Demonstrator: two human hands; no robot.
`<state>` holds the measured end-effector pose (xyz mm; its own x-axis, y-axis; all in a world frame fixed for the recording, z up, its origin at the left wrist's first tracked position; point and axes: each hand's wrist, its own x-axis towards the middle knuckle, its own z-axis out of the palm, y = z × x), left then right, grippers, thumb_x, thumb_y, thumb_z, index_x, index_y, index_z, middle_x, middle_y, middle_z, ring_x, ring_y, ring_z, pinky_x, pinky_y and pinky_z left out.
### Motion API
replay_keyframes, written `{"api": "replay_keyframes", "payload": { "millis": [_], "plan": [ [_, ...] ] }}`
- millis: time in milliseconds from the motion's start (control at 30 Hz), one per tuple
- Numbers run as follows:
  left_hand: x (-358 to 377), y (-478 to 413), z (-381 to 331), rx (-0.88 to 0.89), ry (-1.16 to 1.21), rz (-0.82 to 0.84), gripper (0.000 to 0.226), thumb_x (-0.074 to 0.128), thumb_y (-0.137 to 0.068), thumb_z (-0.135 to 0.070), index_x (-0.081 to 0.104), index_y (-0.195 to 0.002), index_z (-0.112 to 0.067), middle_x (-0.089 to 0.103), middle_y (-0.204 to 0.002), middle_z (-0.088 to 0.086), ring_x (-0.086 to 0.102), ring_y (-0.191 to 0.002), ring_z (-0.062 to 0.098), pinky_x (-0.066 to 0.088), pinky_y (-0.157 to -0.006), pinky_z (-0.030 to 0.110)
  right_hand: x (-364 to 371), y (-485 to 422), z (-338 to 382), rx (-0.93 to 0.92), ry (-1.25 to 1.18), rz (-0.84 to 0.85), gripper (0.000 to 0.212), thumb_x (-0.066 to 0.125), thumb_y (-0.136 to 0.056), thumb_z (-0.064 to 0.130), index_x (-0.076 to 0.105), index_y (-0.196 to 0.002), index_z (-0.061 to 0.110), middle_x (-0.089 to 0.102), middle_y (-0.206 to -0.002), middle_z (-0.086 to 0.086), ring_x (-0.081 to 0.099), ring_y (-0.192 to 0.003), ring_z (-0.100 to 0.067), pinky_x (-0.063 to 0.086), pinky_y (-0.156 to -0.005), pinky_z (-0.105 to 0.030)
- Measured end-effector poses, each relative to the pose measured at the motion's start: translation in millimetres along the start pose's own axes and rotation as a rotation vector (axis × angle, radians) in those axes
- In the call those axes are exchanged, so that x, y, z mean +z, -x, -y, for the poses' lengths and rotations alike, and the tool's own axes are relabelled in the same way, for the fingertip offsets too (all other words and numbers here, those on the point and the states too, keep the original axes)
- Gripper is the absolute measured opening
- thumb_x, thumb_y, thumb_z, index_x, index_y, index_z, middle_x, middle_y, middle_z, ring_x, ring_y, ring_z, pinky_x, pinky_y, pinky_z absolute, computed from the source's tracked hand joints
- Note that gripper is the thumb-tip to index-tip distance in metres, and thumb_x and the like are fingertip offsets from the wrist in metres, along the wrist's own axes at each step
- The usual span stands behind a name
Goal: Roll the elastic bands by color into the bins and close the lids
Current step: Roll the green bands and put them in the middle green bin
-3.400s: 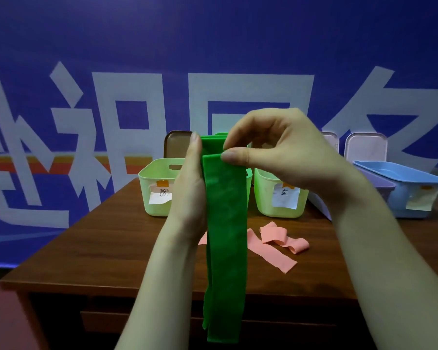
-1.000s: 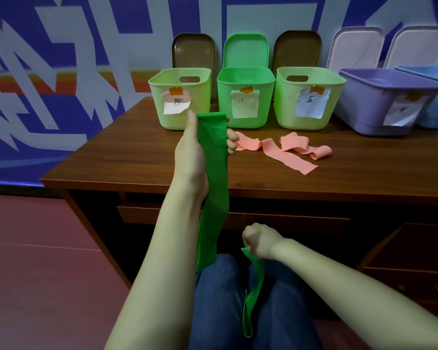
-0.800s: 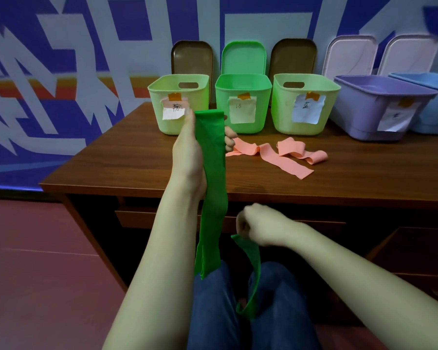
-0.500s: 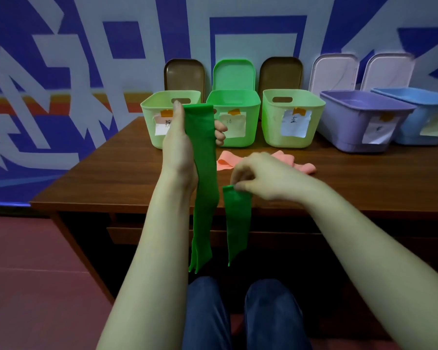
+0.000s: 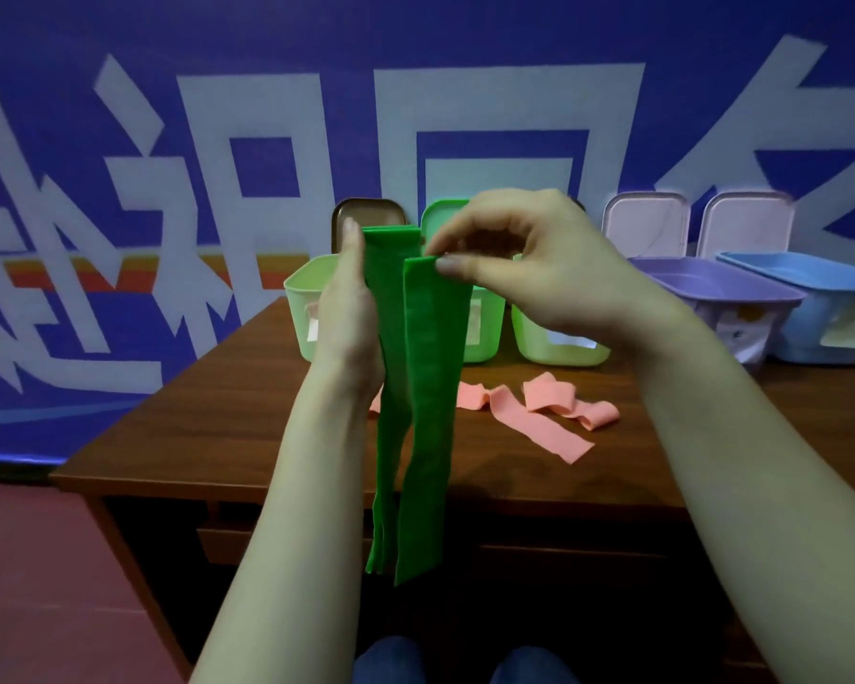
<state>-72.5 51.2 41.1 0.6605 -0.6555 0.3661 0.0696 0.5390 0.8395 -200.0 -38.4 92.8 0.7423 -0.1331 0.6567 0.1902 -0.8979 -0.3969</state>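
The green elastic band (image 5: 430, 387) hung limp and light. The left hand (image 5: 349, 313) gripped one top end and the right hand (image 5: 529, 269) pinched the other between its fingers, probably apt for rolling.

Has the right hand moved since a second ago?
Yes. The right hand rose from below the table edge to well above it, pinching an end of the green band beside the left hand.

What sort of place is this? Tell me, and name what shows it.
Probably a staged sorting workstation, not a home: a wooden desk against a blue banner with huge white characters, labelled bins lined up, lids propped behind.
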Motion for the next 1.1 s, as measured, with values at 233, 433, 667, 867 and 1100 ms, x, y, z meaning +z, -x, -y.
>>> {"api": "replay_keyframes", "payload": {
  "millis": [233,433,667,867,1100],
  "plan": [
    [13,-5,5,-0.011,0.081,0.047,0.055,0.031,-0.100,-0.049,0.068,-0.096,-0.010,0.067,-0.085,0.012,0.064,-0.077,0.022,0.049,-0.070,0.032,3,-11,-5,-0.185,0.161,-0.136,0.008,0.068,-0.085,0.013,0.070,-0.090,0.008,0.066,-0.085,0.001,0.058,-0.077,-0.011,0.049,-0.072,-0.027],
    [24,0,7,-0.026,0.114,0.130,0.061,0.026,-0.101,-0.047,0.074,-0.084,-0.014,0.069,-0.079,0.014,0.065,-0.075,0.024,0.049,-0.073,0.036,4,-9,-10,-0.148,0.211,-0.210,0.007,0.067,-0.086,0.016,0.070,-0.090,0.010,0.060,-0.086,0.005,0.056,-0.080,-0.012,0.047,-0.070,-0.020],
    [29,-2,14,-0.047,0.198,0.195,0.058,0.024,-0.102,-0.048,0.067,-0.099,-0.010,0.071,-0.084,0.012,0.067,-0.078,0.021,0.053,-0.067,0.029,8,-8,-16,-0.096,0.237,-0.294,0.005,0.068,-0.085,0.019,0.068,-0.086,0.014,0.053,-0.085,0.007,0.048,-0.073,-0.006,0.042,-0.071,-0.029],
    [31,0,15,-0.067,0.245,0.227,0.058,0.025,-0.101,-0.048,0.067,-0.100,-0.009,0.071,-0.089,0.012,0.068,-0.083,0.021,0.055,-0.067,0.028,10,-8,-17,-0.071,0.238,-0.286,0.005,0.066,-0.087,0.019,0.067,-0.088,0.014,0.051,-0.084,0.009,0.050,-0.073,-0.009,0.049,-0.075,-0.041],
    [33,2,16,-0.068,0.154,0.208,0.060,0.022,-0.101,-0.050,0.068,-0.097,-0.011,0.069,-0.088,0.014,0.063,-0.082,0.025,0.050,-0.074,0.038,10,-10,-20,-0.039,0.246,-0.262,0.004,0.064,-0.087,0.020,0.065,-0.088,0.016,0.051,-0.082,0.010,0.051,-0.075,-0.011,0.048,-0.081,-0.042]
  ]
}}
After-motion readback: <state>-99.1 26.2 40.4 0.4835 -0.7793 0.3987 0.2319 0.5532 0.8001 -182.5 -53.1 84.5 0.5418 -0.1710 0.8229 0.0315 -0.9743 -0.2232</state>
